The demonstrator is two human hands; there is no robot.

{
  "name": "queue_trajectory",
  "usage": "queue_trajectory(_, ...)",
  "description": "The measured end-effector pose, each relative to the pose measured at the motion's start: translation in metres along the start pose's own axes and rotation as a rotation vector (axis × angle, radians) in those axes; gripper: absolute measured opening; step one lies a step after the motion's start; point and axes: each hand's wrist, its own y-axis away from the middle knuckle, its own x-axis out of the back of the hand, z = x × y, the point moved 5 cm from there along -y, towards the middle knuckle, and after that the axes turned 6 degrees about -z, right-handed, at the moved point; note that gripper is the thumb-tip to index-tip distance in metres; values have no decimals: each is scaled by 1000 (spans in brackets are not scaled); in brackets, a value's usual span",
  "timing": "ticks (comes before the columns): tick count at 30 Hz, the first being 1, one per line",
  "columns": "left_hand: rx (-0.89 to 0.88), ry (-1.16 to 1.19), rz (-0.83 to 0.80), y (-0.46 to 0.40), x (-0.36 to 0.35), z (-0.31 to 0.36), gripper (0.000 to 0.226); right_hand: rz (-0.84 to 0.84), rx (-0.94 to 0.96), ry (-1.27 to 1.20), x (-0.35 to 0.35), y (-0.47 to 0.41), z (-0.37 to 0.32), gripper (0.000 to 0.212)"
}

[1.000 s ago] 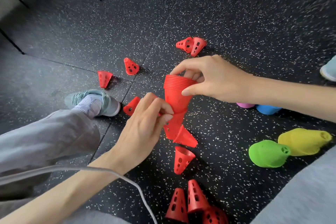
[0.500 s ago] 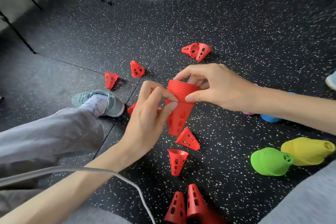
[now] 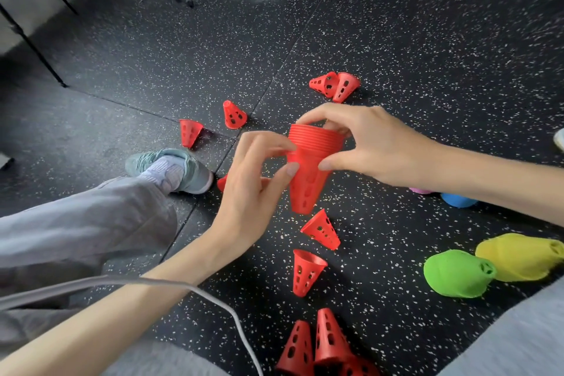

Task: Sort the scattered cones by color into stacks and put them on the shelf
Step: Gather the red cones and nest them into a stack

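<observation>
Head view: both hands hold a nested red cone stack (image 3: 311, 168) above the floor.
The right hand (image 3: 375, 146) pinches the stack's rim, wide end up; the left hand (image 3: 256, 180) curls thumb and fingers against its side. Loose red cones (image 3: 306, 272) lie scattered on the speckled floor (image 3: 396, 40); green stack (image 3: 454, 273) and yellow stack (image 3: 518, 256) lie near right.
</observation>
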Motion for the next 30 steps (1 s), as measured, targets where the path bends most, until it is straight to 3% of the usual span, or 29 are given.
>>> queue_trajectory(3, 85, 60, 43, 0, 5, -13, 28, 16, -13, 49, 3, 0, 4, 52)
queue_trajectory(9, 228, -217, -28, 4, 7, -87, 17, 48, -2, 71, 11, -1, 6, 51)
queue_trajectory(17, 563, -551, -241, 1, 10, -199, 60, 43, 0, 101, 8, 0, 10, 52)
queue_trajectory(21, 712, -514, -259, 3, 10, -233, 71, 40, -25, 108, 6, 1, 12, 53)
queue_trajectory(30, 777, -364, -120, 10, 4, -253, 60, 35, -58, 100, 9, -7, 16, 52)
